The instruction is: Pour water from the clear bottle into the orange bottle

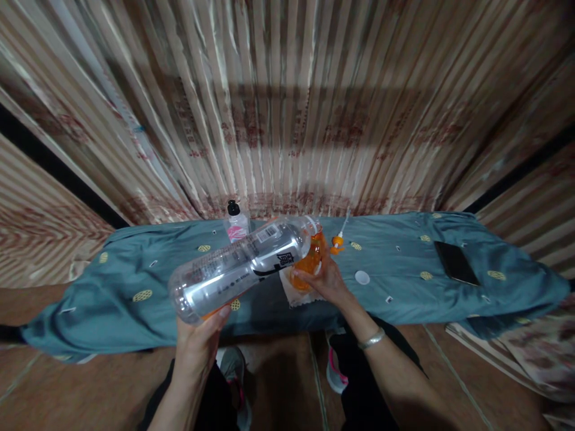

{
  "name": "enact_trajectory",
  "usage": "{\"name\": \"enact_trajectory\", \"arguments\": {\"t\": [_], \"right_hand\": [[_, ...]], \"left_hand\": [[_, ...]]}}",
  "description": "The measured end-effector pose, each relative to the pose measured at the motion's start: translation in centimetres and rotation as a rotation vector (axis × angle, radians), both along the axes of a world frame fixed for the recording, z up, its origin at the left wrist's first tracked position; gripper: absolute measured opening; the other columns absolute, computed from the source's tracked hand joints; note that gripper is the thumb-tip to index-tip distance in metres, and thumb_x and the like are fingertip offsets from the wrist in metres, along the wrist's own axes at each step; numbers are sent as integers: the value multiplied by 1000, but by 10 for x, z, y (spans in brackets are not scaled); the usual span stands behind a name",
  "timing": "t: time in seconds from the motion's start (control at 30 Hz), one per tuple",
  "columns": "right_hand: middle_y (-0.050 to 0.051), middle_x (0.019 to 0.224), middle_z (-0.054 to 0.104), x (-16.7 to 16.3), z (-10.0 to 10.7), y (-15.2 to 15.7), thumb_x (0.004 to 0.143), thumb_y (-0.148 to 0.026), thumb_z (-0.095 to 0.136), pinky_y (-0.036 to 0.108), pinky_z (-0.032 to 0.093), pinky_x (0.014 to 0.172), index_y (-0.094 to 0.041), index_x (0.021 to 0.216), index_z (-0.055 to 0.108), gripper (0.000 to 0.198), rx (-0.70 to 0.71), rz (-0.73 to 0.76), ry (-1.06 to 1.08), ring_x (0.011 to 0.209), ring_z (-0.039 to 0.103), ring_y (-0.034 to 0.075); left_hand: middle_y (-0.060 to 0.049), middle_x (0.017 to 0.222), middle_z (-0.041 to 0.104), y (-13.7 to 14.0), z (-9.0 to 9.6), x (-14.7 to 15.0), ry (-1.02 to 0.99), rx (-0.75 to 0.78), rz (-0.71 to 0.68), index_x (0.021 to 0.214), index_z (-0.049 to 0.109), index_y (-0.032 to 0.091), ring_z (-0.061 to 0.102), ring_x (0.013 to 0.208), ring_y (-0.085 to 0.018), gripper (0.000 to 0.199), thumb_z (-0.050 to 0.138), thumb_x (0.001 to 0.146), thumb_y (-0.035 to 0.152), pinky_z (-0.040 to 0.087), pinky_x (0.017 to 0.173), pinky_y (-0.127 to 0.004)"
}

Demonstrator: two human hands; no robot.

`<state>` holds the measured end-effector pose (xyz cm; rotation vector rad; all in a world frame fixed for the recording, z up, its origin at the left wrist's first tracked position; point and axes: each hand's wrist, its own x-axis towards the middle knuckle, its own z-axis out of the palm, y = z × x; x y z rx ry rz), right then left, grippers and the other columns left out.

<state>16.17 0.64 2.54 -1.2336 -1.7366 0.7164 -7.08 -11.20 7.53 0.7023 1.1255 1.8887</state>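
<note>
While I'm watching from the head view, my left hand (197, 336) is gripping the clear bottle (242, 267) near its base, holding it tipped, and my right hand (331, 281) is clasping the orange bottle (309, 266). Pouring is seemingly the step in hand; the next move is likely calling for steady, lined-up mouths. The clear bottle is stretching from left hand towards right, its mouth sitting by the orange bottle's top; whether they're touching, I can't tell.
</note>
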Motion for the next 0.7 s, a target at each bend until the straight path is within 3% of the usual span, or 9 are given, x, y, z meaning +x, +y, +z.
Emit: {"name": "enact_trajectory", "arguments": {"t": [0.13,0.43,0.7], "right_hand": [[18,148,51,0,2,-1,70,-39,82,54,43,110,-19,156,17,109,23,21,8,132,55,34],[18,144,55,-1,2,-1,69,-41,83,56,45,108,-17,154,21,108,13,10,23,128,57,36],[20,147,51,-1,1,-1,68,-39,83,55,41,112,-16,154,22,108,27,-8,33,135,52,36]], "left_hand": [[-1,88,74,-1,5,6,-25,-1,33,106,72,21,68,87,-17,59,91,51,20,55,83,-24],[-1,88,73,-2,9,10,-9,-2,54,105,70,21,68,83,-19,60,90,49,18,57,75,-26],[-2,95,73,-3,3,3,20,14,12,108,70,22,68,93,-18,61,92,51,19,55,87,-26]]}}
